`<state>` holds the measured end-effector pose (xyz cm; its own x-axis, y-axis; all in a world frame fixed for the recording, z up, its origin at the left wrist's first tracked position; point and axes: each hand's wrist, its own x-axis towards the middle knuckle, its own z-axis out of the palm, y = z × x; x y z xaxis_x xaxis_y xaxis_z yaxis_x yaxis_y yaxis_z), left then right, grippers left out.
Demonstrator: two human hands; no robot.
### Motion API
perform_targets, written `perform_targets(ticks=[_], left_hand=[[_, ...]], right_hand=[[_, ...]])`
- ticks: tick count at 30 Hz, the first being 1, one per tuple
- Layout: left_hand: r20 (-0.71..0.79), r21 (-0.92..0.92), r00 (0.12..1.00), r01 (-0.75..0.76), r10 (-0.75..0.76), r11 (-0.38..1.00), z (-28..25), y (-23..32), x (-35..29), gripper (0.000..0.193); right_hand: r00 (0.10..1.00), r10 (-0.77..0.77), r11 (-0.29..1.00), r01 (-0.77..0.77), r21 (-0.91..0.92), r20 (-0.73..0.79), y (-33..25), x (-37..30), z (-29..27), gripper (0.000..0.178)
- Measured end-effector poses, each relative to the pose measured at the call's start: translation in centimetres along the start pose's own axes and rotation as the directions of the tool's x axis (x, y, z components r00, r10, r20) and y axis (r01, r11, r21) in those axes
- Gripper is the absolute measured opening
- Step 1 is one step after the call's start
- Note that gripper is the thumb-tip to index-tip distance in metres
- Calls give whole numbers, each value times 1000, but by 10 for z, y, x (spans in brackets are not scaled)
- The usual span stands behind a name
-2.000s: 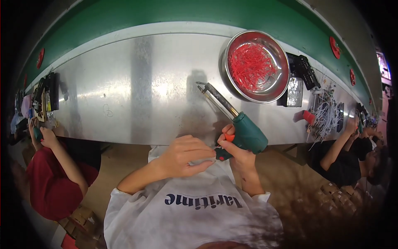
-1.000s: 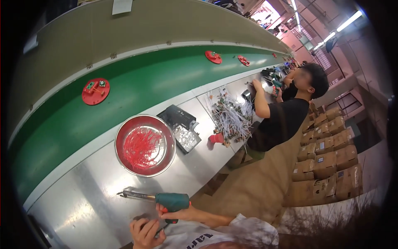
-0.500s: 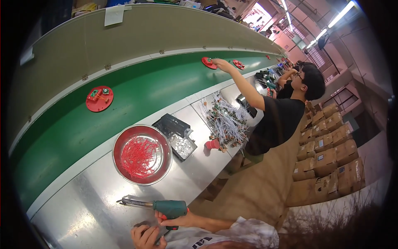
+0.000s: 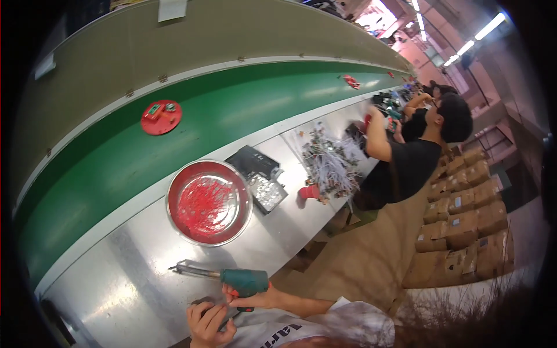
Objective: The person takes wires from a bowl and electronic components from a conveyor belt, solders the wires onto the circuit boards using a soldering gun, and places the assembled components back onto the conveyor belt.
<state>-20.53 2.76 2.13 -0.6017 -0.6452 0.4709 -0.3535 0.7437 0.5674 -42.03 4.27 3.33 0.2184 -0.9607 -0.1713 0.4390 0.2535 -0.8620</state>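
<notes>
My right hand (image 4: 260, 298) grips the handle of a green soldering gun (image 4: 246, 281), whose long metal tip points left over the steel bench. Close by on its left, my left hand (image 4: 208, 326) has its fingers curled in; what they hold, if anything, is hidden. Beyond the tip stands a round steel bowl (image 4: 248, 217) with a red inside, holding a tangle of thin red wires (image 4: 200, 204). On the green conveyor belt (image 4: 232, 107) lies a red disc (image 4: 161, 118) bearing small green circuit boards.
Right of the bowl sit a black tray (image 4: 253, 162) with small shiny parts, a red cylinder (image 4: 309, 192) and a heap of white-wired parts (image 4: 332, 165). A co-worker (image 4: 415, 165) in black is at the bench farther right. Stacked cartons (image 4: 464, 217) stand on the floor.
The whole view has shifted slightly. The co-worker's arm has drawn back from the belt, and the red disc it touched is gone from there. My grip on the soldering gun is unchanged.
</notes>
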Motion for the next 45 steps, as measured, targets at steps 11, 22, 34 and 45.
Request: perform_targets(ticks=[11,22,34,45], left_hand=[[-108,-129,993,29,-43,991,9,7,6,27],[-192,-161,980,14,-45,987,13,4,-9,29],[-38,182,997,-53,61,982,-107,-72,-18,12],[-881,108,-37,955,-472,-276,-363,-342,-118,67]], right_hand=[[988,-3,973,-34,-230,-155,9,-12,-17,25],[949,197,977,-212,-36,-246,20,-9,-14,34],[971,16,996,-35,-77,-238,46,-4,-31,35],[978,17,989,-47,-139,-209,37,35,-38,35]])
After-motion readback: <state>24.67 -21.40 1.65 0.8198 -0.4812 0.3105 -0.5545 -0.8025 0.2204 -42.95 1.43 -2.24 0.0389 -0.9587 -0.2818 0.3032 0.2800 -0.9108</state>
